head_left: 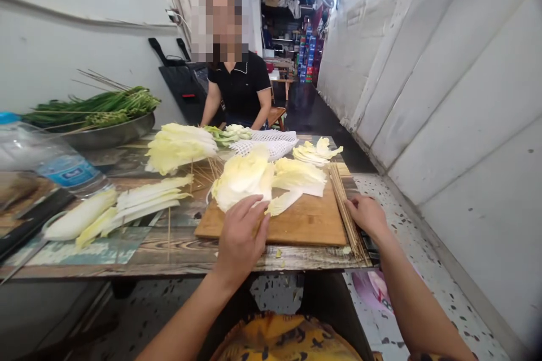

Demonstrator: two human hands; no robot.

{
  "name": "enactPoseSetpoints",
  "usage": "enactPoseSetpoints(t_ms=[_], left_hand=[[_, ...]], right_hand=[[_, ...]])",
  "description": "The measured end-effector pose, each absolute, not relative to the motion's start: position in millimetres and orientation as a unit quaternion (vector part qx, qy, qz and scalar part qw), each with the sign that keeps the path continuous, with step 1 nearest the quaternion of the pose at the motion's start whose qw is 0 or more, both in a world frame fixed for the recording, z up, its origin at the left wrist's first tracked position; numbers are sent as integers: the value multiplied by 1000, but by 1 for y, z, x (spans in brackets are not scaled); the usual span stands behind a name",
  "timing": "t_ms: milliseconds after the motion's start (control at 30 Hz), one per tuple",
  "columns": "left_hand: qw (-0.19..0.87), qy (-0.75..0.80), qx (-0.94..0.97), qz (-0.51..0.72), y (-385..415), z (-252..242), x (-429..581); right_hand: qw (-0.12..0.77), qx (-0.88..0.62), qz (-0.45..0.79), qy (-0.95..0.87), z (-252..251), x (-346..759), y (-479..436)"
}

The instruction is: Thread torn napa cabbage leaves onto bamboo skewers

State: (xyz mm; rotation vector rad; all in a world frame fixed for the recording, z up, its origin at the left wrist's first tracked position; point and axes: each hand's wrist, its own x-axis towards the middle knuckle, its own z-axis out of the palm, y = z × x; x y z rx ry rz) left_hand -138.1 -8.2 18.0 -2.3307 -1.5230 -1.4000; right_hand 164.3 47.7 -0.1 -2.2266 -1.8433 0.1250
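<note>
My left hand rests on a wooden cutting board, its fingers closed on the base of a pale cabbage leaf, just under a half cabbage head. More cut cabbage leaves lie on the board behind it. My right hand is at the board's right edge, fingers curled on a bundle of bamboo skewers.
A person in a black shirt sits across the table by a white mesh net. Skewered cabbage lies at left, a water bottle and a metal bowl of greens farther left. A white wall runs along the right.
</note>
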Motion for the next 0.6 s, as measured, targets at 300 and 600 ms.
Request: enactPoseSetpoints(t_ms=[300,600], left_hand=[[59,-567,-810,-134,50,24,-77],[-17,-579,-802,-146,48,24,-73]], right_hand=[[180,-754,49,-630,-9,175,58],[428,-691,54,-580,16,166,47]])
